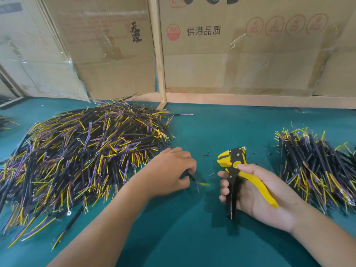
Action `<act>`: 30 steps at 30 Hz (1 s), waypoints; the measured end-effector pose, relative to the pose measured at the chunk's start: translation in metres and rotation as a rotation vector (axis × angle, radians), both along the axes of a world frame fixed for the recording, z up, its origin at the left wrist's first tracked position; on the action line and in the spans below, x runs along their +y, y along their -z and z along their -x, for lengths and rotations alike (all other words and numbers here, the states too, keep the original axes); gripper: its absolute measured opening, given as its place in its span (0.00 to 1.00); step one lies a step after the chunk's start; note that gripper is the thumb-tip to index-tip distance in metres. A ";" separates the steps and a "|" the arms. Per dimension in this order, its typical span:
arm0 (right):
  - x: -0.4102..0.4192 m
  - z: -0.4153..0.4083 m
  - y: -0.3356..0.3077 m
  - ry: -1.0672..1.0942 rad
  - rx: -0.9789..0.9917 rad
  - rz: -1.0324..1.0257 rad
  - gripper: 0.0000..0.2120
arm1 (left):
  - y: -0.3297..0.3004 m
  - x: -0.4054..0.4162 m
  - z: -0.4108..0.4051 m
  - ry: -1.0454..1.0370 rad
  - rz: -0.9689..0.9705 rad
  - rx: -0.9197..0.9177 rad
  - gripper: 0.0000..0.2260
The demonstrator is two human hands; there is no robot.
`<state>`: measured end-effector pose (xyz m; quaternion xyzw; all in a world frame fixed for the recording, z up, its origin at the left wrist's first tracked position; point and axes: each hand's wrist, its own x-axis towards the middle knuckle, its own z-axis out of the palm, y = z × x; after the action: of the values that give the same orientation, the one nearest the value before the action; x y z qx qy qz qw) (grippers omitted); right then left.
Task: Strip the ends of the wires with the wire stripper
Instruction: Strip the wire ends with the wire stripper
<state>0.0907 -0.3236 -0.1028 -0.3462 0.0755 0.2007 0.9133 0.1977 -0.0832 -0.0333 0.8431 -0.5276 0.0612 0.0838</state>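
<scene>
Setting: a teal-covered bench point(192, 237) backed by taped cardboard cartons point(250, 54) and a pale wooden upright point(159, 54).
Unworked stock: a big loose heap of short black-sheathed cables with yellow and purple cores point(82, 151) covers the bench's left side.
Second heap: a tidier pile of the same black cables point(316, 168) lies at the right, well apart from the first; whether its ends are stripped is too small to tell.
Left hand point(171, 172): fingers curled round one black cable point(191, 177) just beside the big heap, its coloured cores poking out toward the tool.
Right hand point(256, 191): grip wrapped round the yellow-and-black wire stripper point(234, 164), handles spread, jaws parted and holding nothing.
Step in hand: probably fetching a fresh cable, not yet stripping.
Next move: likely bring the cable's cores across into the parted jaws, seat them squarely, then squeeze the handles.
Scraps: small insulation bits point(205, 155) lie on the bench between the hands.
</scene>
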 end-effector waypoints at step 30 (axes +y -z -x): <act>0.014 0.008 -0.014 0.049 -0.007 0.059 0.21 | -0.012 -0.023 0.041 -0.132 0.827 0.667 0.24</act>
<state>0.0824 -0.3092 -0.0887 -0.3716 0.0865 0.1748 0.9077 0.1567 -0.1062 -0.0209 0.7447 -0.3499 -0.0020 0.5683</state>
